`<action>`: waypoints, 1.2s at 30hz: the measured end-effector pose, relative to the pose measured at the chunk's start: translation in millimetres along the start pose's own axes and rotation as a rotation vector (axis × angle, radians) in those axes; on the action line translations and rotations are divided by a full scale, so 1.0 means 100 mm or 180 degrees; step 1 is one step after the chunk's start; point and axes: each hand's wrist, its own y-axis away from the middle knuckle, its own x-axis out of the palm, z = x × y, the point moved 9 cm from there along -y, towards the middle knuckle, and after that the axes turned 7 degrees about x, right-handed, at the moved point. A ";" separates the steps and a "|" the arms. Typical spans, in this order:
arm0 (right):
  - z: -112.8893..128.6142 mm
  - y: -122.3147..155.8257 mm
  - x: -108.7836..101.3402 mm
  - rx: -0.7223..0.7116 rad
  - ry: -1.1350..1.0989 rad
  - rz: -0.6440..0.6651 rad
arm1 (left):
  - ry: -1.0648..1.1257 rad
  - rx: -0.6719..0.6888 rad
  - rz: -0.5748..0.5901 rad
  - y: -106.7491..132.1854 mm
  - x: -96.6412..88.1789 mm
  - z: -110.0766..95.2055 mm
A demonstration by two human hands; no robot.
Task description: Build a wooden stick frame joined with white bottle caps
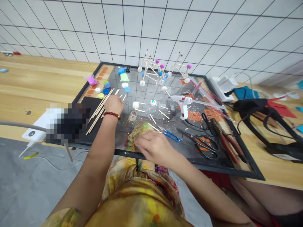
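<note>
Our left hand point(114, 105) seems to pinch light, stiff wooden sticks point(96, 120) at nine o'clock, best held mid-shaft; our right hand point(151, 147) lies open, fingers released.

Framed glass mat point(233, 126) on a wooden table point(35, 82): stick models point(151, 71) at 12 o'clock, hot glue gun point(182, 104) at 2, scissors point(205, 146) at 4 (pliers point(227, 142) just beyond), wooden sticks point(99, 110) on a pad point(91, 104) at 9.

Thin wooden sticks point(96, 120) (loosely fanned)
</note>
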 end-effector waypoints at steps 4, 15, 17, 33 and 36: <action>0.13 -0.08 0.05 -0.0009 -0.0025 0.0385 | 0.0026 -0.0025 0.0093 -0.02 0.05 0.01; -1.39 -0.65 -0.18 0.1822 -0.0153 0.0012 | 0.0679 0.0412 -0.0302 0.00 0.08 -0.22; -1.41 -0.73 -0.10 0.1841 -0.0040 0.0087 | 0.0693 0.0432 -0.0240 0.02 0.15 -0.29; -1.65 -0.57 0.00 0.2236 -0.3475 -0.1182 | 0.3622 0.0387 -0.0167 0.04 0.39 -0.45; -1.60 -0.58 -0.04 0.2294 -0.3886 -0.1304 | 0.3834 0.0223 -0.0105 0.07 0.43 -0.47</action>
